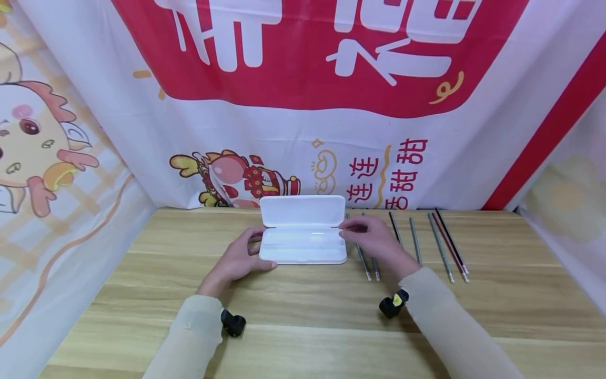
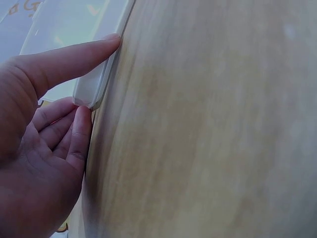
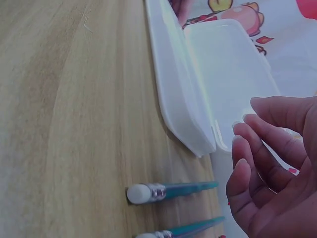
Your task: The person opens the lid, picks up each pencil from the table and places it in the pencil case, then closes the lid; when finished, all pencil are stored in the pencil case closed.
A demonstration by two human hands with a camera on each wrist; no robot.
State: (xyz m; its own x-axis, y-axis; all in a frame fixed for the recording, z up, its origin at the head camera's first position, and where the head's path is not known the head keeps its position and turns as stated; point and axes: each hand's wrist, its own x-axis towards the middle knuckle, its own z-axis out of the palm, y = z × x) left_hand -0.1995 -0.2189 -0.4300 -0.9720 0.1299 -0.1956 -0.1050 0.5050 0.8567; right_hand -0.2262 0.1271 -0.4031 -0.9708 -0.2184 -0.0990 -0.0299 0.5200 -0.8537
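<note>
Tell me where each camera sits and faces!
Head: on the head, facing forward and down at the white case and pencils; left hand, right hand and sleeves show.
Left wrist: worn there, facing the case's corner and table; left hand shows.
Right wrist: worn there, facing the case's end and pencils; right hand and part of left show.
Head and right wrist share pencils.

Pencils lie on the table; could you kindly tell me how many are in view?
7 pencils: two beside the case, partly behind the right hand; two with ends hidden behind the right arm; three farther right. The arm may hide others.
</note>
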